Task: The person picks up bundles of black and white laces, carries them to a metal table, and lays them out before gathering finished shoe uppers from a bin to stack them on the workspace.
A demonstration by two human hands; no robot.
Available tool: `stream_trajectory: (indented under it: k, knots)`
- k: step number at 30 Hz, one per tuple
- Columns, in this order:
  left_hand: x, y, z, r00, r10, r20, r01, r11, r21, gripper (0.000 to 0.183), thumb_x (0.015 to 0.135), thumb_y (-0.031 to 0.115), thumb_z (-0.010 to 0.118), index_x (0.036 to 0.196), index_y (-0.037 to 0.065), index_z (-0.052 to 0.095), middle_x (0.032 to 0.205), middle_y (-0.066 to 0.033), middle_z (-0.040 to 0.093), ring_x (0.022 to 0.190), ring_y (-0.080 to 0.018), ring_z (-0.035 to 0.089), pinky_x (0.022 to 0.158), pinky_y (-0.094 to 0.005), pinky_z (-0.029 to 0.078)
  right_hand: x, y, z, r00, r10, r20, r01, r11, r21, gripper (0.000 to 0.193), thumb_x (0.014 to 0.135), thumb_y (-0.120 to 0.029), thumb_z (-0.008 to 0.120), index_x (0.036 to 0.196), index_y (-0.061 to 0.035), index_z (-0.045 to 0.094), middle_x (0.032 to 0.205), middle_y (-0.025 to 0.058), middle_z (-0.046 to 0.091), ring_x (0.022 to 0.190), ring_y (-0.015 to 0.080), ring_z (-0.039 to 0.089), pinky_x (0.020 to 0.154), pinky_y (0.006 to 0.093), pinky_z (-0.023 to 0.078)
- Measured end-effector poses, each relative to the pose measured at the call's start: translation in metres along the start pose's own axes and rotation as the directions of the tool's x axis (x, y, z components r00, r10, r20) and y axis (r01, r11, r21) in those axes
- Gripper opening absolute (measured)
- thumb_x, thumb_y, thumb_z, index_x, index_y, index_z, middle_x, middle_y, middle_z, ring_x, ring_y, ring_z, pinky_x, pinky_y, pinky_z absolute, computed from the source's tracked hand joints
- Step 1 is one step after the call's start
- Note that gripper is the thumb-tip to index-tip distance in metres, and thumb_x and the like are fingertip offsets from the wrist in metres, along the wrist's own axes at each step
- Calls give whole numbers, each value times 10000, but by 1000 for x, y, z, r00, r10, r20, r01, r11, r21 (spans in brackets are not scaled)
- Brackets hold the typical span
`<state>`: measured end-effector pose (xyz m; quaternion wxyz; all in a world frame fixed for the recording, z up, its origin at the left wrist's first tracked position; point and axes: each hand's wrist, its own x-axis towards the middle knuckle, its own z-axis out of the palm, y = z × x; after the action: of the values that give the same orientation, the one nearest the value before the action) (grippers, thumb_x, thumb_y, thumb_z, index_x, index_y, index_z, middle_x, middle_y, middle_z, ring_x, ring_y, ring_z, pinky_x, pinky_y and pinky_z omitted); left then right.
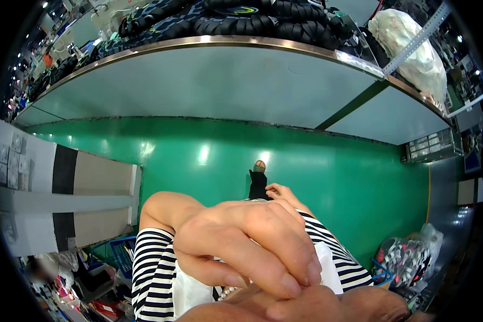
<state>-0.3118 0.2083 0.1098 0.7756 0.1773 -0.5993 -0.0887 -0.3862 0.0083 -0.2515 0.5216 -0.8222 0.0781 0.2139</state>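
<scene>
Fingertips [292, 285] of the left hand [241, 236] bunched at the wearer's own face [323, 307], close under the lens, elbow bent out in front, probably so as to bring the tips inward. One shorter digit, likely the thumb, tucked beneath the bent fingers; impossible to say whether pinching something small or merely resting on skin. No held item in sight. Nearest to that hand, after the face itself, a strand of pearl-like beads [226, 292] and a white collar [190, 294], over a black-and-white striped top [153, 263].

Right hand [283, 193] well apart from the left, low beside a black trouser leg [256, 185], fingers loosely curved around nothing visible, as if hanging at rest with no load to bear.

Ahead, across green floor [204, 139], a long grey-fronted table [198, 75] with a metal edge, piled with black padded garments [236, 26], presumably heaped there to keep off the ground. Toward its right end, a bulging white sack [405, 40] next to a perforated metal post [421, 38]. Lower right, a clear plastic bag [433, 240] of mixed-coloured pieces, probably bagged to stay together. Lower left, a blue plastic basket [122, 255], too crowded round to read its contents.
</scene>
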Motion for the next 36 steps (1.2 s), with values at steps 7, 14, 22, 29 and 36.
stream_trajectory:
  k: [7, 14, 22, 29, 36]
  knots:
    - [76, -47, -150, 972, -179, 149, 170, 983, 72, 183, 899, 97, 573, 1025, -18, 640, 1109, -208, 614, 974, -338, 627, 820, -438, 474, 160, -91, -139, 969, -245, 38, 248, 959, -140, 291, 907, -188, 609, 1127, 3, 599, 1055, 159, 659, 920, 267, 656, 833, 355, 517]
    - [75, -59, -334, 729, -423, -538, 674, 581, 456, 332, 924, 194, 570, 1173, -24, 560, 1125, -106, 609, 1083, -190, 550, 942, -345, 433, 258, -225, -262, 940, -333, 69, 340, 930, -142, 272, 925, -151, 599, 1156, -7, 600, 1067, 117, 654, 970, 203, 641, 861, 312, 501]
    - [80, -48, -632, 665, -217, -714, 735, 363, 574, 331, 970, 225, 551, 1209, -3, 570, 1152, -65, 632, 1094, -120, 568, 922, -259, 436, 333, -332, -353, 917, -379, -127, 389, 919, 63, 276, 951, -68, 562, 1214, 15, 561, 1084, 84, 647, 1007, 144, 617, 886, 259, 469]
    - [102, -98, -818, 529, -285, -799, 845, 91, 527, 461, 961, 359, 548, 1271, 17, 553, 1212, -108, 619, 1132, -193, 561, 985, -302, 408, 421, -395, -392, 831, -294, -472, 339, 941, 12, 336, 992, -188, 530, 1277, -11, 529, 1168, 94, 612, 1060, 158, 590, 860, 276, 483]
    - [156, -183, -918, 585, -516, -626, 682, -104, 724, 507, 938, 407, 540, 1254, 11, 555, 1217, -201, 612, 1136, -315, 579, 973, -362, 436, 507, -420, -402, 752, -289, -592, 213, 957, -196, 421, 966, -177, 566, 1337, -11, 454, 1311, 146, 529, 1244, 238, 490, 1053, 335, 357]
